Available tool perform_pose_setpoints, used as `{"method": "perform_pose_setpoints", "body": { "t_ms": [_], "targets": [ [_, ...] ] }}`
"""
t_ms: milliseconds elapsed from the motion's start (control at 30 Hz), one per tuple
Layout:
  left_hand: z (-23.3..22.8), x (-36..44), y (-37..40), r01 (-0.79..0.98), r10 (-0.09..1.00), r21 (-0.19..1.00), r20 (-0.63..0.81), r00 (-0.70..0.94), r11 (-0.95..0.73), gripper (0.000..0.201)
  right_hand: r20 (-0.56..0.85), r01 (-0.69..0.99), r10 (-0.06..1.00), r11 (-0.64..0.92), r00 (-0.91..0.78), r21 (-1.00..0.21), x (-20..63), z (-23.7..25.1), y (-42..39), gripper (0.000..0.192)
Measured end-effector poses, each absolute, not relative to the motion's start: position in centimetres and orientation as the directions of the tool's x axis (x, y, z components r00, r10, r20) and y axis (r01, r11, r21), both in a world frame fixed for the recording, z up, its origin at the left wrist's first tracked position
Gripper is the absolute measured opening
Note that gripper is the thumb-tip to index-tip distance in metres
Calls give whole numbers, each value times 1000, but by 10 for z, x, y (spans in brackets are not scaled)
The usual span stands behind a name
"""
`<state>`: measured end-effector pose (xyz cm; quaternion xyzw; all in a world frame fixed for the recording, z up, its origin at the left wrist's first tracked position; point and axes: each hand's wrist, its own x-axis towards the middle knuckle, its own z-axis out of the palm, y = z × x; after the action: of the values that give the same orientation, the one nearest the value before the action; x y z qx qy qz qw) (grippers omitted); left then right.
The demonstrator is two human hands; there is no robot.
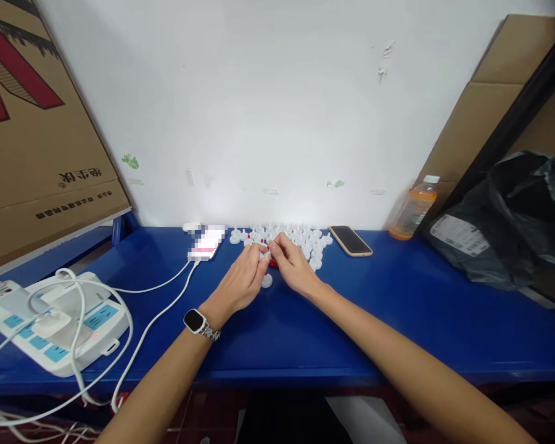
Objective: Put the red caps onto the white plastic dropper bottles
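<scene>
My left hand (pixel 244 276), with a watch (pixel 195 320) on its wrist, is closed in a pinch around a small white nozzle cap (pixel 266 254), mostly hidden by the fingers. My right hand (pixel 292 264) meets it, thumb and finger pinched at a tiny red tip (pixel 268 248) on top of the cap. Beneath the hands lies a small heap of red pieces (pixel 273 263), partly covered. One white cap (pixel 267 281) rests just in front of them. Behind, many white nozzle caps (pixel 315 246) are spread on the blue table (pixel 277 333), a few with red tips.
A lit phone (pixel 206 242) on a white cable lies left of the caps, a dark phone (pixel 350 240) to the right. A power strip (pixel 69 327) with looped cables takes up the left. An orange drink bottle (pixel 414 208) and black plastic bag (pixel 485 222) stand right. A white wall (pixel 268 111) rises behind.
</scene>
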<state>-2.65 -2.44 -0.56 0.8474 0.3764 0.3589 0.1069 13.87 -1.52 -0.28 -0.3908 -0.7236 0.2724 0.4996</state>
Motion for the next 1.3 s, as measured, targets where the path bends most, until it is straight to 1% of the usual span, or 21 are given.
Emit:
{"method": "perform_pose_setpoints", "body": {
  "t_ms": [100,233,367,567,667,733,800,900,967,1033,1167,1300],
  "targets": [
    [-4,-26,-26,560,716,453,516,471,-694,26,497,307,845,534,-195,-788,139,-3,-16,39],
    [0,-26,-30,557,743,493,493,453,-668,28,490,253,847,529,-206,-810,141,-2,-16,44],
    [1,-26,-32,530,764,550,462,450,-646,28,519,248,824,564,-227,-787,139,-3,-18,42],
    [-3,-23,-28,477,782,622,455,426,-621,29,557,268,817,575,-149,-773,127,-8,-21,37],
    [-3,-22,-27,451,793,658,431,430,-603,31,536,301,825,565,-178,-768,130,-3,-21,37],
    [-3,-24,-25,451,795,659,438,420,-602,34,517,362,829,559,-214,-746,139,3,-19,38],
    [-3,-26,-22,479,803,645,456,384,-595,38,506,474,829,555,-240,-684,152,8,-16,39],
    [-5,-32,-14,540,812,610,490,318,-580,38,490,658,816,554,-308,-510,173,10,-14,37],
    [-7,-35,-9,576,799,568,520,301,-587,34,458,728,807,560,-372,-395,184,7,-16,31],
    [-8,-36,-5,620,784,513,542,303,-594,29,415,765,805,563,-424,-313,189,5,-19,23],
    [-13,-37,0,716,801,437,524,290,-545,21,366,795,807,562,-464,-231,190,7,-23,15],
    [-18,-43,4,777,837,422,494,235,-467,20,355,812,810,552,-467,-189,191,11,-23,12]
  ]
}}
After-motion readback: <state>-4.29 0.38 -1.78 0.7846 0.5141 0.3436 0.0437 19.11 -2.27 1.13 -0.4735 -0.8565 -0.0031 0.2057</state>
